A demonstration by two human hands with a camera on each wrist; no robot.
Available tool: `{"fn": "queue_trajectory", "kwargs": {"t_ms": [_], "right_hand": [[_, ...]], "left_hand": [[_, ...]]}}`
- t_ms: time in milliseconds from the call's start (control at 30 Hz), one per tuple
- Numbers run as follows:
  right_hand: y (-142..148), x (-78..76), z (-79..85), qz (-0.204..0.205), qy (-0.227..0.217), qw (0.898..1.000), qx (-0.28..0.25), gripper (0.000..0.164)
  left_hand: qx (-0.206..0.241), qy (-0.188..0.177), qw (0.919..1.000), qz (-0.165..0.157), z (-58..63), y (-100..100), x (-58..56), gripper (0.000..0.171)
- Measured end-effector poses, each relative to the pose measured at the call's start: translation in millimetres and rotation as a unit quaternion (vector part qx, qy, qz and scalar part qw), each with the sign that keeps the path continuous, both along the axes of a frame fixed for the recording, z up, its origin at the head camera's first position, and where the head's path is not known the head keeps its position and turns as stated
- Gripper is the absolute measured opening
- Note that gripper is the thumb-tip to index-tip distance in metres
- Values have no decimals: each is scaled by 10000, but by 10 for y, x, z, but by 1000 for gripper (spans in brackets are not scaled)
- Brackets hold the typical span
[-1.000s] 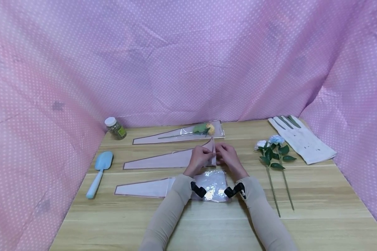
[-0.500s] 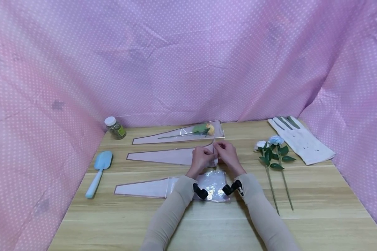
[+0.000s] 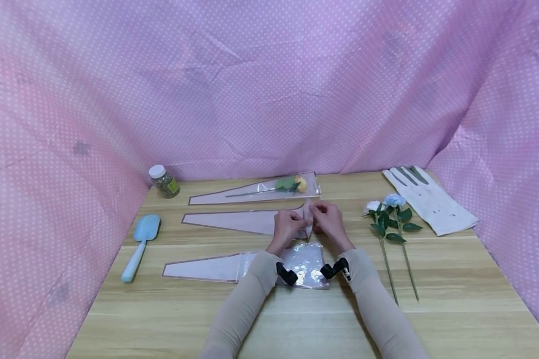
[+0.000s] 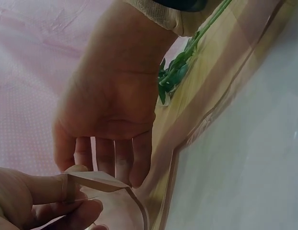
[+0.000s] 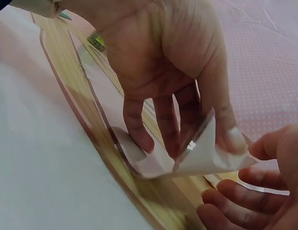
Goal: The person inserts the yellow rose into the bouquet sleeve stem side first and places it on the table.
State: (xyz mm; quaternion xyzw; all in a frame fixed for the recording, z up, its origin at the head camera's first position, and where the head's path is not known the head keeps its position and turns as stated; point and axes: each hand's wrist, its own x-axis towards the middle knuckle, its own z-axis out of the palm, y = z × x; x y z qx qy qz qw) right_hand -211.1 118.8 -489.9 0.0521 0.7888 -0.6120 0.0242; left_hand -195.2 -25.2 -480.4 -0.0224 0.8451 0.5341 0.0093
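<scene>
A pink, dark-bordered flower sleeve (image 3: 233,221) lies across the middle of the table, its narrow end to the left. At its wide end, my left hand (image 3: 287,227) pinches the raised film between thumb and fingers. Just right of it, my right hand (image 3: 327,219) pinches the same edge, fingertips close to the left hand's. In the right wrist view the lifted film (image 5: 201,158) stands up in a folded peak. Behind lies another sleeve (image 3: 211,199) with a yellow rose (image 3: 301,185) inside. More clear-topped sleeve packaging (image 3: 202,269) lies in front, partly under my left forearm.
Two artificial roses, one white (image 3: 374,206) and one pale blue (image 3: 394,200), lie at the right with their stems toward me. Beyond them is a white glove (image 3: 435,204). A blue trowel (image 3: 147,228) and a white-lidded jar (image 3: 165,182) are at the left.
The middle sleeve has shifted slightly right and away from me. Its raised wide end now folds differently between my fingertips. Both hands have stayed almost in place.
</scene>
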Motion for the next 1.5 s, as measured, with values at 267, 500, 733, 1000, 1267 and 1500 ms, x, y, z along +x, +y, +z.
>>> {"fn": "queue_trajectory", "kwargs": {"t_ms": [267,500,733,1000,1267,1500], "right_hand": [[133,-11,-63,-205,-450,9985,-245,28],[186,19,-62,-270,-569,9974,-353,26],[191,34,-90,-318,-438,9980,-312,23],[210,35,-146,-296,-313,9989,-180,21],[242,14,-190,-273,-276,9992,19,20],[241,18,-190,-279,-187,9994,53,19]], "left_hand": [[153,64,9998,117,13,-5,-1,18],[106,-63,9998,141,28,34,-9,16],[13,-131,9998,163,34,91,-10,10],[-29,7,9995,300,-18,131,4,7],[-19,476,9980,427,-44,166,14,6],[-266,475,9977,407,-28,177,6,8]]}}
